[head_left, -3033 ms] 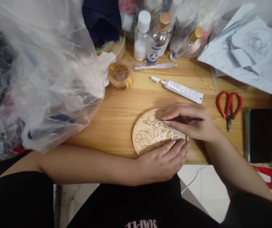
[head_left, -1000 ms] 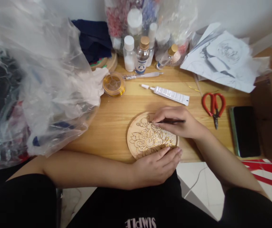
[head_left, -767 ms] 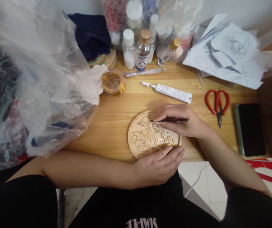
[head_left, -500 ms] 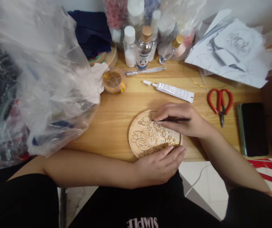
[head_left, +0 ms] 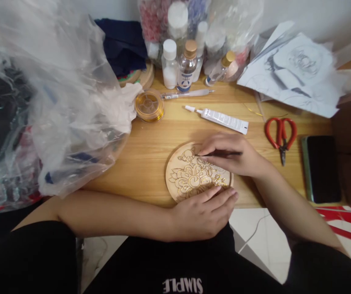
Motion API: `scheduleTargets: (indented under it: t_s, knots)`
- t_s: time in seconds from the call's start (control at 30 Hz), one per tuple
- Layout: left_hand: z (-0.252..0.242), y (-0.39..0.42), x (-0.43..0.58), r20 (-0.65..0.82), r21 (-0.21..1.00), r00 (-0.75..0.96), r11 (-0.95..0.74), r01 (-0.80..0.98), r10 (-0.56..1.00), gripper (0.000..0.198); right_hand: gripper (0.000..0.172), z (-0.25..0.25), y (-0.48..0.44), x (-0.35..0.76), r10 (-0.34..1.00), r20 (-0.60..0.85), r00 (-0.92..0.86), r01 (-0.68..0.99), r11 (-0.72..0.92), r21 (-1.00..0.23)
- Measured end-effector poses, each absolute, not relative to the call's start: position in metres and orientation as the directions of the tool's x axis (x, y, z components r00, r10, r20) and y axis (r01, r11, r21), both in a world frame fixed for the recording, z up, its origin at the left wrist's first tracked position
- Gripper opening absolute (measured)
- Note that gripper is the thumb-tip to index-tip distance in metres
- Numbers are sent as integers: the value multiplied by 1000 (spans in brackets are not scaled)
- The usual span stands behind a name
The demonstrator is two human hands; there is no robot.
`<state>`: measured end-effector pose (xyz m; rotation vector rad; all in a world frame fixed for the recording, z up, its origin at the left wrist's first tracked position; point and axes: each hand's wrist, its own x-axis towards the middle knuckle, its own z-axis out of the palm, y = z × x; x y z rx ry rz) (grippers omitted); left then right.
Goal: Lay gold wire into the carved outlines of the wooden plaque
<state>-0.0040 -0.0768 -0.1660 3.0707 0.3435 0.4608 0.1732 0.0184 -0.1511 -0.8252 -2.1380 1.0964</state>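
A round wooden plaque (head_left: 172,185) lies on the table near its front edge, with a flower design outlined in gold wire on its face. My left hand (head_left: 204,210) rests flat over the plaque's near edge, fingers stretched out together, hiding part of the design. Pinched in my right hand (head_left: 230,153) is a slim dark tool, apparently tweezers (head_left: 234,153). Its tip meets the upper part of the plaque, beside a small outlined shape. The right fingers cover the plaque's upper right side.
Beyond the plaque lie a glue tube (head_left: 224,120), a pen (head_left: 190,94) and a spool of gold wire (head_left: 149,105). Small bottles (head_left: 185,71) stand behind. Red-handled pliers (head_left: 281,134), a phone (head_left: 320,169) and paper drawings (head_left: 294,69) are right; plastic bags (head_left: 71,102) crowd the left.
The view has shifted slightly. Both hands keep nearly the same place on the plaque, and the tool tip stays at about the same spot.
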Motion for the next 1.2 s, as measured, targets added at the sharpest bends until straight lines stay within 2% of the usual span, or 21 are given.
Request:
scheduleTargets:
  t_s: [0.1, 0.23, 0.37, 0.43, 0.53, 0.63, 0.77, 0.93, 1.2]
  knots:
    - [-160, -77, -4, 383, 111, 892, -970, 214, 241, 31, 5, -153, 18, 174, 743, 226, -630, 244, 465, -851]
    - [-146, -70, -11, 446, 85, 856, -964, 250, 261, 23, 6, -154, 18, 174, 744, 227, -628, 240, 463, -853]
    - [-134, -41, -29, 446, 54, 820, -925, 376, 359, 13, 5, -153, 18, 174, 750, 216, -625, 263, 463, -847]
    - [-133, -22, -40, 406, 16, 824, -904, 426, 396, 14, 5, -152, 18, 173, 751, 205, -627, 276, 460, -844]
    - [-140, 0, -54, 440, -7, 790, -878, 479, 427, 15, 7, -153, 18, 173, 749, 207, -630, 273, 462, -844]
    - [-151, 11, -60, 481, 33, 770, -887, 461, 419, 15, 6, -153, 19, 173, 745, 210, -633, 264, 462, -847]
    - [-160, 14, -60, 480, 99, 789, -918, 384, 382, 13, 6, -152, 19, 173, 744, 210, -634, 264, 464, -845]
    - [-164, 16, -59, 471, 157, 785, -914, 373, 401, 12, 6, -152, 20, 173, 741, 208, -638, 267, 467, -843]
    - [-166, 18, -59, 494, 182, 771, -914, 362, 403, 11, 6, -152, 20, 173, 745, 205, -634, 269, 462, -845]
